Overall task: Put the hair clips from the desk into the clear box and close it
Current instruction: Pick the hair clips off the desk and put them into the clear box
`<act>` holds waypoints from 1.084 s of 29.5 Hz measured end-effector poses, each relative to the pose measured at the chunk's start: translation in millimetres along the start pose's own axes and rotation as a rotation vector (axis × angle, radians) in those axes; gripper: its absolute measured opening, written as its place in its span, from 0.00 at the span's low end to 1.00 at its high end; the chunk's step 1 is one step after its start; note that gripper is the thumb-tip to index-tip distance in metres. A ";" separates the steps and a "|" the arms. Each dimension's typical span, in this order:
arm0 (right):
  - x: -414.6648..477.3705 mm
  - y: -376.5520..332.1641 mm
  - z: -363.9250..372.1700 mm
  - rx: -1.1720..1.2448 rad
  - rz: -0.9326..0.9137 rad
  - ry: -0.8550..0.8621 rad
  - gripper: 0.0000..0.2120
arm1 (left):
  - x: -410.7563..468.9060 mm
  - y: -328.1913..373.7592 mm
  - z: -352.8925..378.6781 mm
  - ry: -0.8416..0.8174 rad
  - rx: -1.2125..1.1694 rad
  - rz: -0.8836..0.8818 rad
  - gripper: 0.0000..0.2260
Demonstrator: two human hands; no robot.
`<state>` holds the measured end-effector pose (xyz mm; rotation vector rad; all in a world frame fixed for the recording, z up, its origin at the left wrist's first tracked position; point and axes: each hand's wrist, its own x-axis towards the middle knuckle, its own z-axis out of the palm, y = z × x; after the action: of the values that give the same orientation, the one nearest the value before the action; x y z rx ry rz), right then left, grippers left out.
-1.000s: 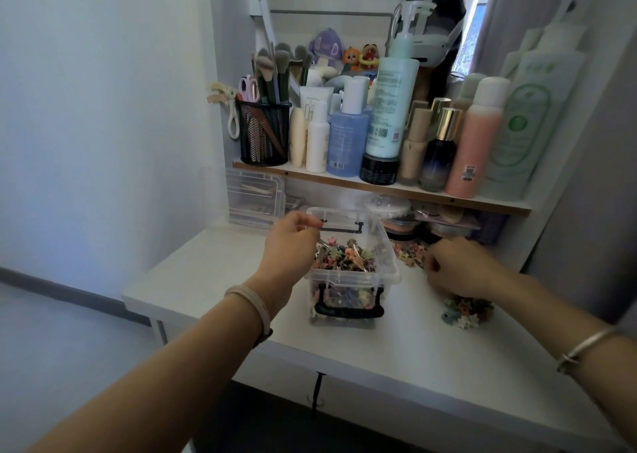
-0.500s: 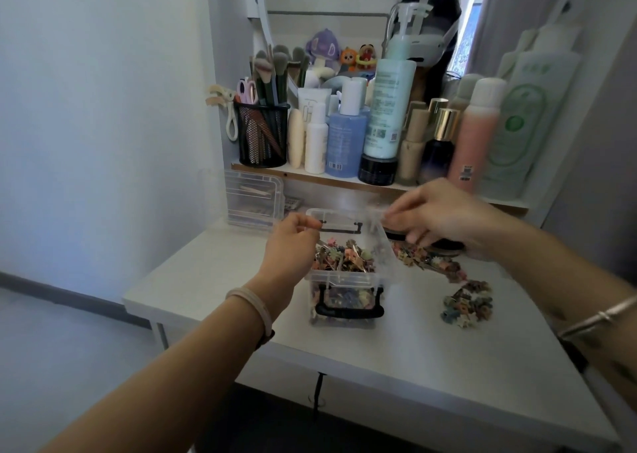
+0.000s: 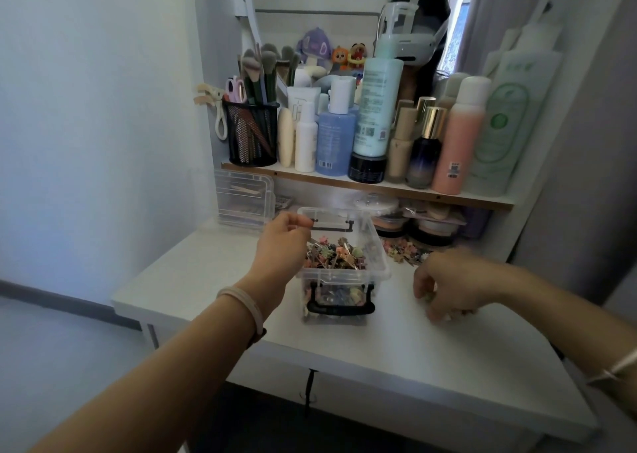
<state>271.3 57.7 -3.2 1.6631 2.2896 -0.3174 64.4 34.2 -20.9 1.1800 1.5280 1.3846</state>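
Note:
A clear box (image 3: 377,273) with black handles stands open on the white desk (image 3: 396,356), heaped with small colourful hair clips (image 3: 336,254). My left hand (image 3: 284,246) rests at the box's left rim, fingers curled around its far left corner. My right hand (image 3: 448,285) is down on the desk to the right of the box, fingers curled over a small pile of clips that it mostly hides. More loose clips (image 3: 405,252) lie on the desk behind that hand, near the shelf.
A shelf (image 3: 379,185) above the desk carries bottles, a black mesh brush holder (image 3: 251,135) and toys. A second clear case (image 3: 243,197) stands at the back left. Jars sit under the shelf at the right. The desk's front edge is close to me.
My right hand was over the box's right rim half a second ago; it has swung back down to the clip pile on the desk. The left hand has stayed at the box.

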 end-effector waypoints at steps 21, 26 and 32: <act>18.5 -2.4 17.3 0.006 -0.105 0.257 0.10 | -3.9 2.7 -1.7 -0.020 -0.006 -0.006 0.07; 21.0 -0.2 17.4 0.089 -0.120 0.258 0.08 | -3.9 2.2 -1.8 -0.018 0.005 -0.002 0.07; 13.3 -10.7 -11.8 0.559 -0.179 0.519 0.06 | -3.0 1.8 -2.3 -0.013 0.007 -0.009 0.10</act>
<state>256.0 70.3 3.1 1.9767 2.9435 -0.6874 63.4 30.6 -19.0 1.1835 1.5280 1.3642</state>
